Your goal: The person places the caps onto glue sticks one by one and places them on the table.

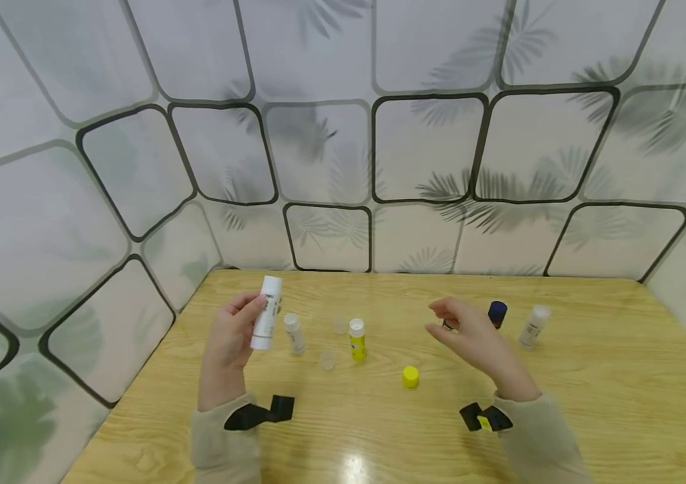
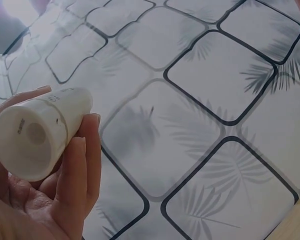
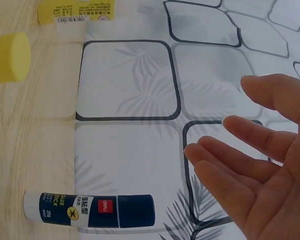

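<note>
My left hand [image 1: 231,336] grips a white glue stick [image 1: 267,313], held tilted above the table. In the left wrist view the white glue stick [image 2: 45,127] shows its round hollow end, with fingers along its side. My right hand [image 1: 473,339] is raised over the table, thumb and fingers apart, holding nothing. Nearest to it is a navy glue stick [image 3: 90,210], standing upright; in the head view its navy cap [image 1: 498,310] shows behind the hand. A yellow glue stick [image 1: 358,343] with a white top stands between the hands, and a yellow cap [image 1: 410,377] sits closer in.
A small white glue stick [image 1: 294,334] stands just right of the left hand, another white tube [image 1: 535,327] at the right. Two clear round pieces, one nearer [image 1: 327,359] and one farther [image 1: 340,325], lie by the yellow stick. A patterned curtain [image 1: 331,154] closes off the wooden table's back.
</note>
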